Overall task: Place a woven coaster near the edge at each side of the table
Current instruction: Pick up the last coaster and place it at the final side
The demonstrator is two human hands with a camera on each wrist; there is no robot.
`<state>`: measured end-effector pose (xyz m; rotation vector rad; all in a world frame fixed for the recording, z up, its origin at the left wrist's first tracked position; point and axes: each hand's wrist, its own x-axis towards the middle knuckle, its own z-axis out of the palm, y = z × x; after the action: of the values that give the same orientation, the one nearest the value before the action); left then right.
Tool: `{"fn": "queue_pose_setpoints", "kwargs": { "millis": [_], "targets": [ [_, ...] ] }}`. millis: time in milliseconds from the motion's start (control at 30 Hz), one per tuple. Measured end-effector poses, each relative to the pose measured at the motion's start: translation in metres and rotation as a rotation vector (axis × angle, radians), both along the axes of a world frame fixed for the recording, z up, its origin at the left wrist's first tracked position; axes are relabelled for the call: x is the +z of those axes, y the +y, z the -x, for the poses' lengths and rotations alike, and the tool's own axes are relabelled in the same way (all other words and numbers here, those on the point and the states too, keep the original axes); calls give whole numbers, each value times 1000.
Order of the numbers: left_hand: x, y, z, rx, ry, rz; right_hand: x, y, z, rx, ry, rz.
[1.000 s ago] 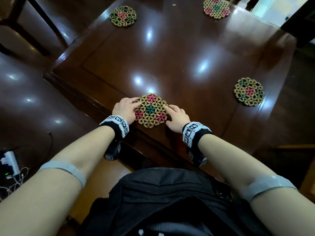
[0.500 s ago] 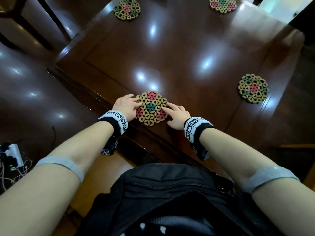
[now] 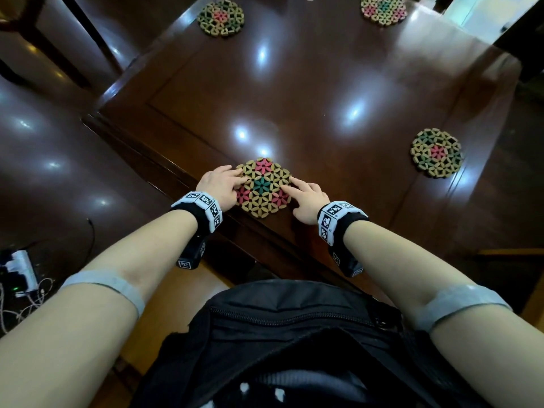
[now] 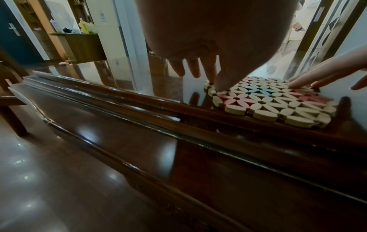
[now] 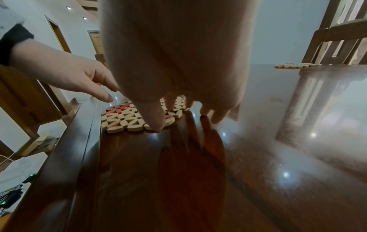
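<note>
Beige woven coaster [image 3: 263, 187], pink and teal flowers.

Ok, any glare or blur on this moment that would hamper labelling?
Head view: ceiling-light glare spots on the table, coasters sharp. Left wrist view: near coaster crisp, palm dark. Right wrist view: hazy reflections at right, far coaster soft.

Your forearms are bare. Each wrist carries a black band [image 3: 350, 222] topped with white blocks printed with black square tags; a black camera block [image 3: 191, 254] hangs under each. Grey strap [image 3: 109, 285] near each elbow. Black zipped bag [image 3: 282, 319] at your waist.
</note>
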<state>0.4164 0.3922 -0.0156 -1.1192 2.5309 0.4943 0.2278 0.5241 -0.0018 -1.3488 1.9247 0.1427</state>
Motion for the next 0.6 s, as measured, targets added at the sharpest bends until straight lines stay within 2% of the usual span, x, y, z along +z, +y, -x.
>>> {"fn": "queue_pose_setpoints", "kwargs": {
  "millis": [600],
  "targets": [
    [4,-4,5,-27,31,26,-3,-5,1,3,31,40]
  ]
}}
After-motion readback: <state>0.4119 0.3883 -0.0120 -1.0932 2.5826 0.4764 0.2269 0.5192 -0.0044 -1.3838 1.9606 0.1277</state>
